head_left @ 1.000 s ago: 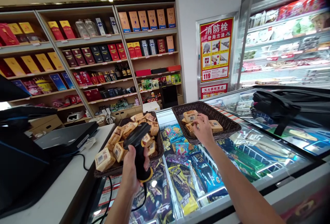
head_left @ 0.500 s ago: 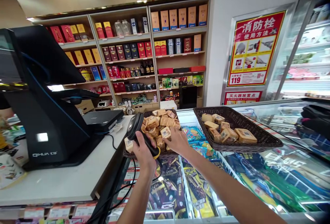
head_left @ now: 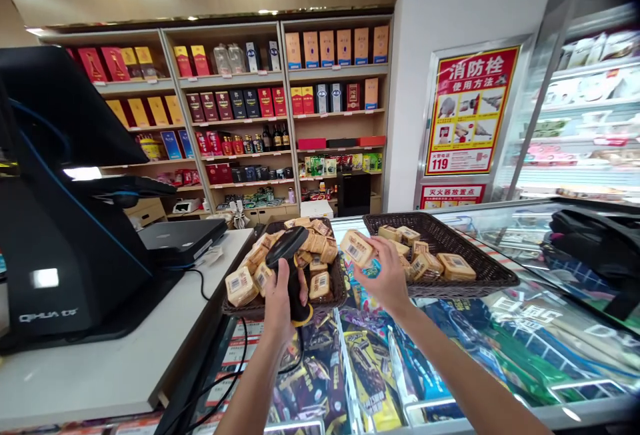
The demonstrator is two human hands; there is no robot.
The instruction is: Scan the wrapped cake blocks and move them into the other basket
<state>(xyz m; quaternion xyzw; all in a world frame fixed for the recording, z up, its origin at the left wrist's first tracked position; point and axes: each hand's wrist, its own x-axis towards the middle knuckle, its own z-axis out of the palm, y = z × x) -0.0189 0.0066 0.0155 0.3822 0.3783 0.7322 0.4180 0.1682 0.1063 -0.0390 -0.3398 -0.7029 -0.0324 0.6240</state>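
My left hand [head_left: 283,298] is wrapped round the grip of a black barcode scanner [head_left: 287,248], its head turned toward my right hand. Between the fingers of my right hand [head_left: 387,275] is a small packaged biscuit pack [head_left: 357,248], held up with its barcode label facing me. Behind the scanner, a dark wicker basket [head_left: 340,298] is heaped with similar packs [head_left: 240,286]. To the right, a larger brown wicker tray [head_left: 493,275] holds several more packs [head_left: 456,267], partly hidden by my right hand. The scanner's cable [head_left: 245,348] runs down to the left.
Both baskets rest on a glass-topped freezer [head_left: 530,301] filled with wrapped ice creams. On the left, a white counter [head_left: 115,368] carries a black checkout terminal [head_left: 55,235] and a flat black box [head_left: 183,238]. A dark bag [head_left: 595,248] lies at right; boxed goods fill the back shelves [head_left: 240,75].
My right hand has lifted a pack out of the left basket and moved it right, into the space between the baskets. The scanner has turned rightward in my left hand. The view has shifted slightly.
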